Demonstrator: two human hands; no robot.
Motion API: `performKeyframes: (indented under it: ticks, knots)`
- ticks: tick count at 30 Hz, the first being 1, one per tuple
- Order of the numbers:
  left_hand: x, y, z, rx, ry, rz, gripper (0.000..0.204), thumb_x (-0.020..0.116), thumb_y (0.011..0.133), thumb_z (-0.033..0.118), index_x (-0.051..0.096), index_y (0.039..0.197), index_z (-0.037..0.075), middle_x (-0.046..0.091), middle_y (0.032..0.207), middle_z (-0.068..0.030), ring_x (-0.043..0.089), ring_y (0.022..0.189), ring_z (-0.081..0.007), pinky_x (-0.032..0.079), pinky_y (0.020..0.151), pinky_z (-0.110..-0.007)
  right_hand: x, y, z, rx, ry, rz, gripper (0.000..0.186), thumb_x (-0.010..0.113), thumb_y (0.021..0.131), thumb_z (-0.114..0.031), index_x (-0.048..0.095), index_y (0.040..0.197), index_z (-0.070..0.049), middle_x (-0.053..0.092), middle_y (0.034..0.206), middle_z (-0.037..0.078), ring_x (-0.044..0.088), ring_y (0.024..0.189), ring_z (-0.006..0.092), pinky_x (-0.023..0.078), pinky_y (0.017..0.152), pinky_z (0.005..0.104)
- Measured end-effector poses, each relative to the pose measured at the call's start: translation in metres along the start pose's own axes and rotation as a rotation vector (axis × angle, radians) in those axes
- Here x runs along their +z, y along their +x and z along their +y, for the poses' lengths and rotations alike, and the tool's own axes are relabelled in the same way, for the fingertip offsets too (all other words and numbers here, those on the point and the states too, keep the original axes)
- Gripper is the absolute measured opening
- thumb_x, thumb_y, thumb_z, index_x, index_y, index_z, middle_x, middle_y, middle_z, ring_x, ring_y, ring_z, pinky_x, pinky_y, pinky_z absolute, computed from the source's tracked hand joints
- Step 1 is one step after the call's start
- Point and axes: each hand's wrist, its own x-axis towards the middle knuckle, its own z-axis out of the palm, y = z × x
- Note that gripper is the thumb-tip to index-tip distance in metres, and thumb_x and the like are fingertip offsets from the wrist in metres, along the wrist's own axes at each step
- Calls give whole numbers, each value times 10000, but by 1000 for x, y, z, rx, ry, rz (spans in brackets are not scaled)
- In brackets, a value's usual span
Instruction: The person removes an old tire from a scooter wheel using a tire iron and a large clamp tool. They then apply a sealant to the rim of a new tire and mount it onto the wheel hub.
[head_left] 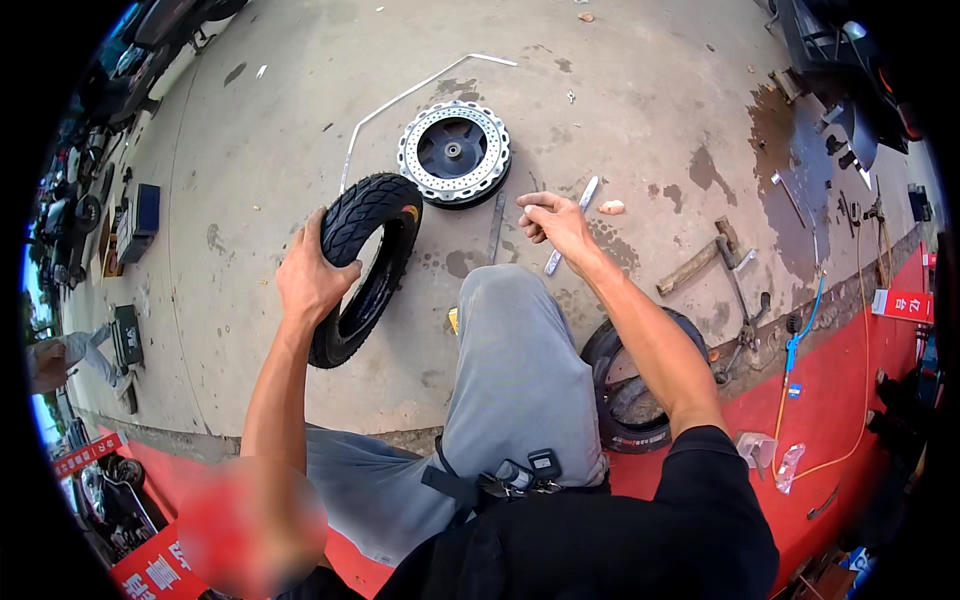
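Note:
My left hand (308,272) grips a black motorcycle tyre (385,195) by its tread and inner edge, holding it upright and tilted left of my knee. In front of my knee my right hand (556,222) hovers with fingers loosely bent and partly apart, nothing visible in it. Beyond the tyre a black wheel rim with a silver brake disc (470,184) lies flat on the concrete. Two flat metal bars lie near my right hand: a dark bar (496,230) by the wheel and a shiny bar (553,262) partly behind the hand.
A second tyre (640,438) lies under my right forearm. To its right are a wooden-handled hammer (690,268) and a blue air gun (791,352) with its hose. A bent white strip (385,106) lies beyond the wheel. Parked motorbikes (75,215) line the left.

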Motion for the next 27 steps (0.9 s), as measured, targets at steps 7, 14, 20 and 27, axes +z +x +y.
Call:
performKeyframes:
  ticks: [7,14,20,27]
  knots:
    - [-6,15,8,-186,-24,-7,955,836,654,345,551,1531,96,693,1340,-207,699,1195,-389,561,1015,-473,159,11,-44,-91,38,-321,443,697,984,-189,662,1377,12,751,1100,82,695,878,129,597,697,305]
    - [8,-6,35,-245,-96,-15,919,840,691,349,554,1528,101,665,1379,-192,694,1209,-380,561,1025,-473,190,-2,-4,-5,215,-291,668,724,1030,-340,489,1518,50,713,1283,174,703,1069,227,615,743,329]
    - [27,-49,43,-63,-576,-179,883,864,859,366,489,1553,-30,619,1439,-230,634,1319,-315,514,1114,-438,165,-33,10,5,372,-206,854,744,1006,-483,413,1545,91,612,1443,232,640,1276,277,552,1037,398]
    - [49,72,-10,20,-384,-523,474,773,979,275,709,1311,-56,773,1190,-207,743,1094,-249,580,956,-391,124,-67,27,-146,-231,117,1189,912,820,-505,261,1641,58,514,1536,319,587,1367,380,466,1163,422]
